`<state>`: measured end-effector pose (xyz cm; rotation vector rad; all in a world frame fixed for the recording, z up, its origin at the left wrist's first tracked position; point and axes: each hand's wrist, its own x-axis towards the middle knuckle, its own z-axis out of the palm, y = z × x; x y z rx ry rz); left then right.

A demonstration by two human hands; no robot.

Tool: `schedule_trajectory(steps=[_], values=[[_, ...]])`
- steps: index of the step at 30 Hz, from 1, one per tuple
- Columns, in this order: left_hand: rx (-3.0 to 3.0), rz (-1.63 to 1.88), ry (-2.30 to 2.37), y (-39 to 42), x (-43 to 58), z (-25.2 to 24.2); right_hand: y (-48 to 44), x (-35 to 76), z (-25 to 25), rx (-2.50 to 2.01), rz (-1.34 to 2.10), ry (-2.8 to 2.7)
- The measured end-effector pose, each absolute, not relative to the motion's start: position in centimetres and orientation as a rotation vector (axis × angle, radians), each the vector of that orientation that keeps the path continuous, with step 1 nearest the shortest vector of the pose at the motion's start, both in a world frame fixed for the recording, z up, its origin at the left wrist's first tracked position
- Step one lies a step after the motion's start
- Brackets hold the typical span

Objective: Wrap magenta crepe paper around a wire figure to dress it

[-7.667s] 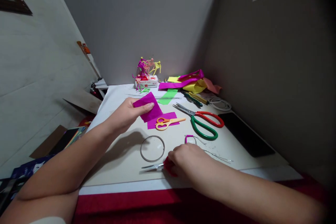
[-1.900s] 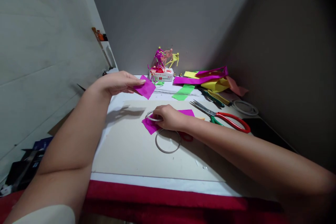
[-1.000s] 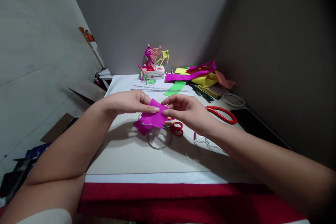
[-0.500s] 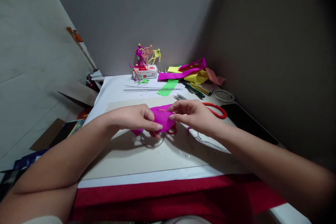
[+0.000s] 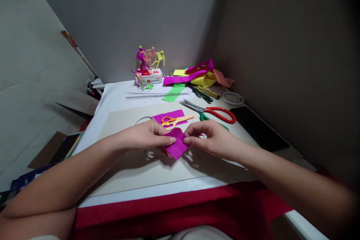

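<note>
We see one purple square [image 5: 176,145] held up over the near middle of the pale board [image 5: 126,180] on the worktop [image 5: 112,101], turned like a diamond with a corner pointing near. Our left hand [image 5: 150,135] is closed on its left side, thumb flat on top; our right hand [image 5: 212,137] is nearly closed, thumb and forefinger pinching the right corner. We judge it very light, thin and papery, soft enough to bend and crease with little push, not slippery, but likely to tear under a hard pull, so opposite corners or edges are the places to hold, with a gentle pinch. Counting the rest, we find one more purple sheet [image 5: 173,113] on the board, with one pair of orange scissors [image 5: 177,121] lying partly on it, and one large pair of scissors [image 5: 203,110] to the right. Two curved bits of ring [image 5: 145,117] show beside our left hand; we cannot tell whether they are one ring or two. Farther off are two pairs of pliers [image 5: 203,95], one white cable [image 5: 232,104], one green strip [image 5: 174,92] and one box [image 5: 153,79]. The small figures [image 5: 152,56] and thin wires [image 5: 140,96] overlap too much for a sure count.
</note>
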<state>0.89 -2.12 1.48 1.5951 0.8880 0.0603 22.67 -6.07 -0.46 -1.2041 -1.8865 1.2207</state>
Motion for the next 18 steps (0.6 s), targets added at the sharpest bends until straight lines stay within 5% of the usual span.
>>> schedule_trajectory(steps=[8,18], values=[[1.301,0.104,0.912,-2.4,1.6,1.4,-7.5,26.3,-3.0,-1.317,0.426,-2.261],[1.095,-0.002,0.828,-2.3,1.3,0.3,-8.3,26.2,-3.6,-1.321,0.256,-2.244]])
